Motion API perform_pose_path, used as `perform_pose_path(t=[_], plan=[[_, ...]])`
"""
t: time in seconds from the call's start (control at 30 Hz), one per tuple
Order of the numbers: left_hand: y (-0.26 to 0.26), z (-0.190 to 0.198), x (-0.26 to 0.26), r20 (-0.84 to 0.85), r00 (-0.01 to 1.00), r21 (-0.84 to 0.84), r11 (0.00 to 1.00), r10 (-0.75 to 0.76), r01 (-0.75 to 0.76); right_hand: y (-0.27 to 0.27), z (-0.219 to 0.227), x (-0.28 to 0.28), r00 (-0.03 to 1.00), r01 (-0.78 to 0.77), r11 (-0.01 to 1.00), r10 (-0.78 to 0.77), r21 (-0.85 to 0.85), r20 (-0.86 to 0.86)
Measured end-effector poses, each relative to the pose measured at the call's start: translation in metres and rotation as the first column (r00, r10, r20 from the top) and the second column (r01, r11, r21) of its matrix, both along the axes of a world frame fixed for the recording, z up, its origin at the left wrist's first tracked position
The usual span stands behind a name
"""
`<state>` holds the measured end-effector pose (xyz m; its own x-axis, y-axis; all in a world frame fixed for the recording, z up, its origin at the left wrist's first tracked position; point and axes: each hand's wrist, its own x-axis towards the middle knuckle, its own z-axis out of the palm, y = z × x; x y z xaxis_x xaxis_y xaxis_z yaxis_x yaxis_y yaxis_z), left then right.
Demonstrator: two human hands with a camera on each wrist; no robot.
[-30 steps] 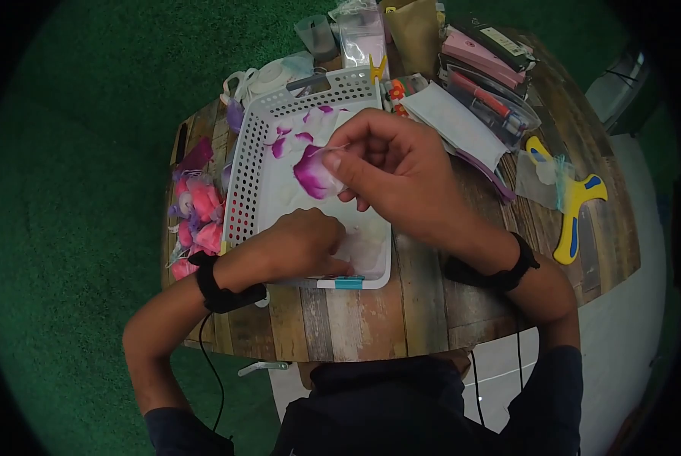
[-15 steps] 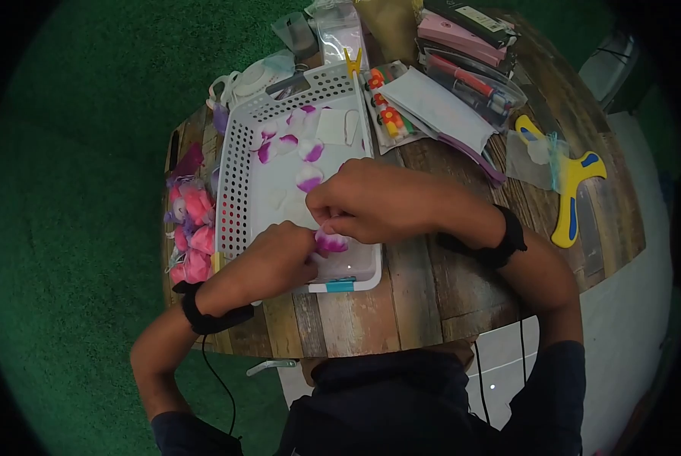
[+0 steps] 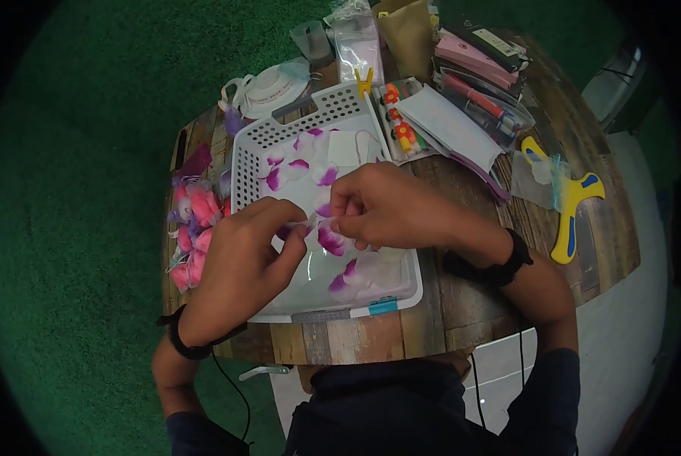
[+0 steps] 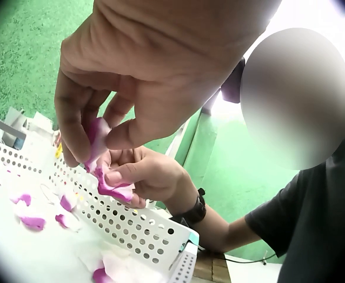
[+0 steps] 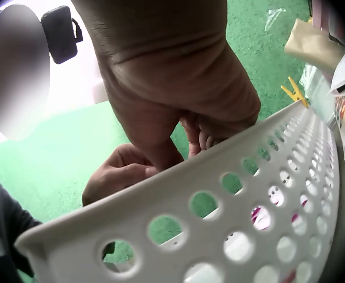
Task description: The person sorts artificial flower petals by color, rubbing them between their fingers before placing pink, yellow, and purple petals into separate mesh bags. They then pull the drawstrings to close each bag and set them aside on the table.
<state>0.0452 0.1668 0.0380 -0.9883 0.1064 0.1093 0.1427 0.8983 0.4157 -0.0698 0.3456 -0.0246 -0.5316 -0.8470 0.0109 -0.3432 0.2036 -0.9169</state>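
Observation:
Above a white perforated basket (image 3: 238, 171), my left hand (image 3: 245, 254) pinches a purple-and-white petal (image 4: 96, 140) between thumb and fingers. Close beside it, my right hand (image 3: 392, 205) pinches another petal (image 3: 330, 238), white with a purple edge. The two petals meet or overlap between the hands in the left wrist view. More loose petals (image 3: 298, 165) lie on the basket floor, some near the far end and a few paler ones (image 3: 346, 280) at the near end. In the right wrist view, the basket wall (image 5: 243, 206) partly hides both hands.
Pink bundled pieces (image 3: 202, 209) lie left of the basket. A white card (image 3: 348, 148) is inside it, and a yellow clip (image 3: 365, 80) grips its far rim. To the right are a packet with red flowers (image 3: 401, 121), pouches (image 3: 481, 95) and a yellow-and-blue tool (image 3: 576, 213).
The right hand first held a petal up, then lowered it to the basket's near end beside the left hand. Both hands have since moved up and away from the near rim, each pinching a petal.

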Motion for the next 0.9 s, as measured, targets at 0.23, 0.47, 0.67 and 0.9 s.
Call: perform_pose_path(t=[0.23, 0.47, 0.67, 0.9], plan=[[0.007, 0.001, 0.003, -0.11, 0.99, 0.142, 0.985, -0.085, 0.1, -0.007, 0.003, 0.013, 0.904, 0.101, 0.971, 0.001, -0.217, 0.427], [-0.011, -0.006, -0.005, 0.064, 0.997, 0.668, 0.74, 0.039, -0.072, -0.01, -0.001, 0.012, 0.89, 0.177, 0.931, -0.013, -0.32, 0.455], [-0.012, -0.004, -0.01, 0.085, 0.996, 0.675, 0.734, 0.023, -0.075, -0.01, -0.002, 0.011, 0.897, 0.174, 0.929, -0.013, -0.326, 0.442], [-0.022, -0.012, -0.013, 0.084, 0.996, 0.636, 0.77, 0.0, -0.054, -0.011, -0.003, 0.009, 0.897, 0.169, 0.933, -0.012, -0.318, 0.442]])
